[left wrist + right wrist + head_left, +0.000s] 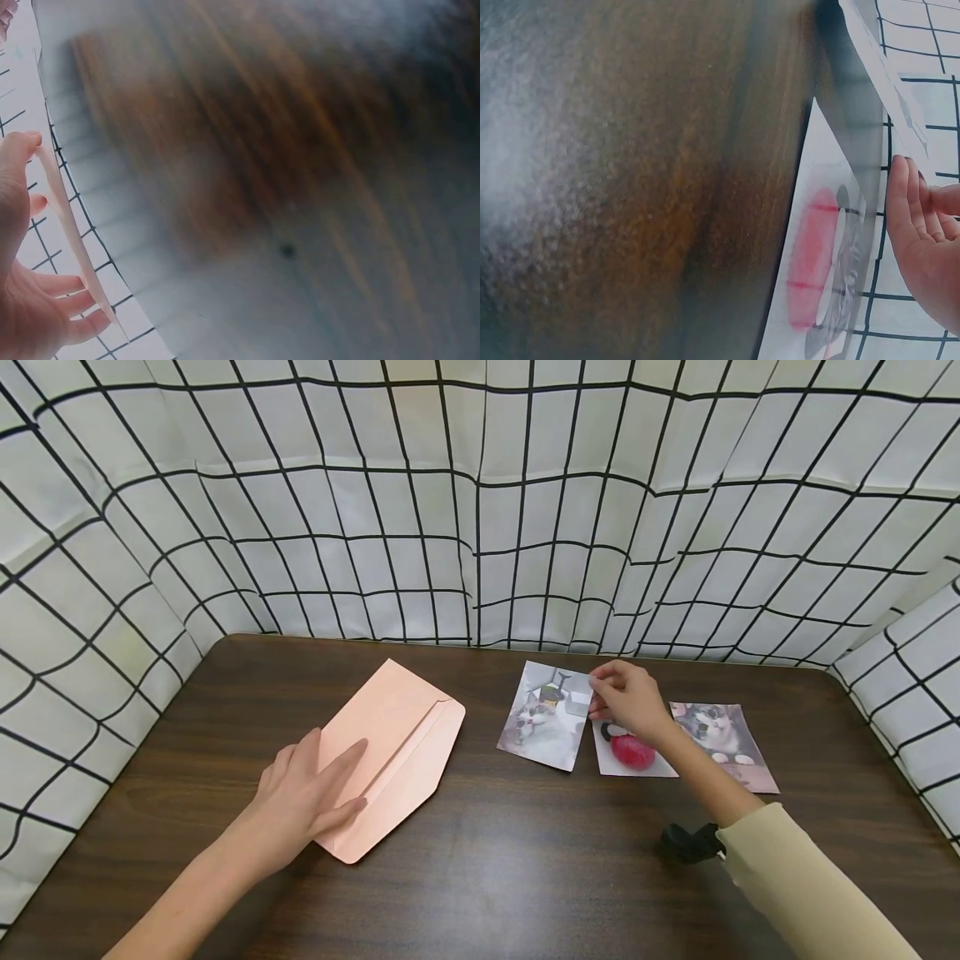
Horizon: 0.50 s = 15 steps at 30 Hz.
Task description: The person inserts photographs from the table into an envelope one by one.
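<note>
In the head view, my left hand (pixel 300 802) holds a pink envelope (pixel 390 735) at its left side. Index finger and thumb lie over the front, while the other fingers meet the left edge and their tips are hidden. The left wrist view shows the envelope (pixel 75 232) nearly edge-on, raised off the table. My right hand (pixel 633 697) pinches the upper right corner of a cat photo card (pixel 543 718), lifted above the table. Below that hand lies a card with a red shape (pixel 632 752), partly covered. Another cat card (pixel 723 739) lies farther right, partly behind the right forearm.
The dark wooden table (pixel 487 877) is backed and flanked by white cloth (pixel 420 510) with a black grid. A black device (pixel 690 843) is at the right wrist, beside the beige sleeve (pixel 802 877).
</note>
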Each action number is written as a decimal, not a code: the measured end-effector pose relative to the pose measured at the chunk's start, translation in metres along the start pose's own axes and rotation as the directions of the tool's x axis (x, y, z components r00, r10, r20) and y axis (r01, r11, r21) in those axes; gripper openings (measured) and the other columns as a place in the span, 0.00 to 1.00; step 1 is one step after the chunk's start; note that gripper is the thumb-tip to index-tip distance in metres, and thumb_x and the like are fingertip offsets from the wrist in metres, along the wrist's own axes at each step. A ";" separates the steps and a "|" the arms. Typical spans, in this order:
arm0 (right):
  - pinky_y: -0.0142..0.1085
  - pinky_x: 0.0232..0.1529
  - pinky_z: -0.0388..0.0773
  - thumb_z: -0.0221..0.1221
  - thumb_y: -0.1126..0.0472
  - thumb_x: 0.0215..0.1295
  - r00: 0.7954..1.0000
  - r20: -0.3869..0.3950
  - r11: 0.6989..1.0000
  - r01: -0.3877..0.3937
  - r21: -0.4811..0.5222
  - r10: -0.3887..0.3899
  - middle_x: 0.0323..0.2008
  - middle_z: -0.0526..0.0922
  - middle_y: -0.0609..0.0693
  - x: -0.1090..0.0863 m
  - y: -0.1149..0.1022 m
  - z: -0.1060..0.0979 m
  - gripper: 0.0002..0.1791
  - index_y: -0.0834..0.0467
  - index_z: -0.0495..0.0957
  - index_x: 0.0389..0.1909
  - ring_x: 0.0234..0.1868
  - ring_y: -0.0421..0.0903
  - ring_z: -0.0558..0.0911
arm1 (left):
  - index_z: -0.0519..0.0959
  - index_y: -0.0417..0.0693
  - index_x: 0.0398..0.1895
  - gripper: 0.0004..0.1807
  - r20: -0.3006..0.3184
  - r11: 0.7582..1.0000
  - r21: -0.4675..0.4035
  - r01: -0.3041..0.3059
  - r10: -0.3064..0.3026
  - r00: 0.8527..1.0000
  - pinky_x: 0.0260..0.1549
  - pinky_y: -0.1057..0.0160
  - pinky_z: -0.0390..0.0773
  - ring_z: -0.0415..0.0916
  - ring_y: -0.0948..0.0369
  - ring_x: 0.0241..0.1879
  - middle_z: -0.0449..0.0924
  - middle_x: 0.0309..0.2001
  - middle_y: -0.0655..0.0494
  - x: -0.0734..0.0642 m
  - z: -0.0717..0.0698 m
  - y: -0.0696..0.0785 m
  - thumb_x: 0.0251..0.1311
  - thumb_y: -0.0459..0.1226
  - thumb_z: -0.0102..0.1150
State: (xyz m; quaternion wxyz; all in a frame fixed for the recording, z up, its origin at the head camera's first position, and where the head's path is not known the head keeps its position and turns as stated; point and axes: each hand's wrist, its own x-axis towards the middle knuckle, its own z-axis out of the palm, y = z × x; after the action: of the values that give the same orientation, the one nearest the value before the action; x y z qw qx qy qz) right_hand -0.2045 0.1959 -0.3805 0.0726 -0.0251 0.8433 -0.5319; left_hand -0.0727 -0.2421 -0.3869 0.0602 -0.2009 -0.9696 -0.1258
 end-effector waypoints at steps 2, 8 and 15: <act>0.34 0.36 0.87 0.56 0.65 0.80 1.000 0.001 1.000 -0.002 0.003 0.002 0.34 0.84 0.58 -0.001 0.000 -0.002 0.15 0.73 0.74 0.59 0.28 0.41 0.84 | 0.71 0.53 0.75 0.36 -0.006 1.000 0.007 -0.006 0.006 1.000 0.51 0.28 0.69 0.67 0.31 0.56 0.60 0.67 0.30 0.001 0.000 0.001 0.65 0.46 0.72; 0.34 0.37 0.87 0.56 0.64 0.81 1.000 0.005 1.000 -0.012 0.016 0.012 0.33 0.82 0.56 -0.005 -0.002 -0.004 0.16 0.72 0.73 0.60 0.29 0.41 0.84 | 0.71 0.54 0.75 0.36 -0.012 1.000 0.016 -0.008 0.008 1.000 0.51 0.29 0.70 0.67 0.30 0.55 0.59 0.67 0.29 0.003 0.001 0.002 0.65 0.46 0.71; 0.34 0.37 0.87 0.56 0.64 0.81 1.000 0.005 0.998 -0.028 0.056 0.028 0.31 0.82 0.52 -0.007 -0.005 -0.004 0.17 0.72 0.72 0.60 0.30 0.40 0.84 | 0.71 0.54 0.75 0.36 -0.031 1.000 0.015 -0.015 0.016 0.999 0.50 0.29 0.69 0.67 0.31 0.53 0.59 0.67 0.29 0.007 0.002 0.002 0.65 0.46 0.71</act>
State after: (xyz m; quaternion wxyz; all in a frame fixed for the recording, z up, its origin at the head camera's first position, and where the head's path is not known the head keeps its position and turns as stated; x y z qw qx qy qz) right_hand -0.1979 0.1981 -0.3742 0.0827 -0.0123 0.8282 -0.5541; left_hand -0.0784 -0.2368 -0.3873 0.0779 -0.2061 -0.9679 -0.1212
